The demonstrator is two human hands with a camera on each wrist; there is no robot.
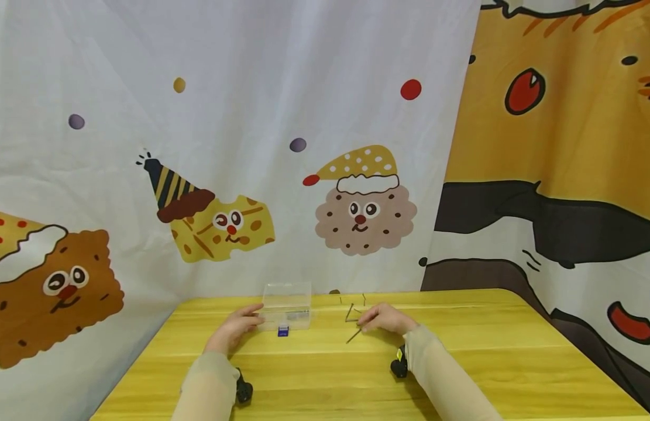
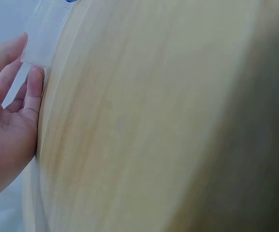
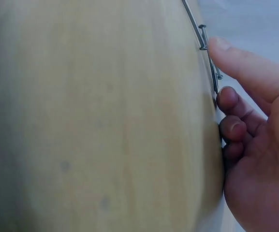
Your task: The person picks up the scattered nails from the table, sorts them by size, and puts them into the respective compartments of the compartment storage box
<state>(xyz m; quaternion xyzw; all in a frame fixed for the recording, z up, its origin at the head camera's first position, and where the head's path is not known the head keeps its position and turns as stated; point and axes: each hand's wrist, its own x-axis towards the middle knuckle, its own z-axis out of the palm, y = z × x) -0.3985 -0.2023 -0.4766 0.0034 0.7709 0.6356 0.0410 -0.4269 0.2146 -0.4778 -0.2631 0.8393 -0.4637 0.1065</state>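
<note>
A clear plastic box point(image 1: 286, 318) stands with its lid raised at the back of the table, several thin metal pieces visible inside. At its left side is my left hand point(image 1: 237, 327); in the left wrist view the thumb and fingertips touch the near end of the box point(image 2: 43, 41). My right hand point(image 1: 385, 318) rests on the table beside several loose nails point(image 1: 351, 313). One nail point(image 1: 353, 335) lies just under its fingertips. In the right wrist view, thumb and index finger are apart, close to the nails point(image 3: 212, 72), fingers loosely bent.
A small blue label or clasp point(image 1: 283, 331) sits at the front of the box. The yellow wood-grain table point(image 1: 314, 380) ends at a printed curtain point(image 1: 224, 117) behind. Small black cameras point(image 1: 400, 362) are worn on both wrists.
</note>
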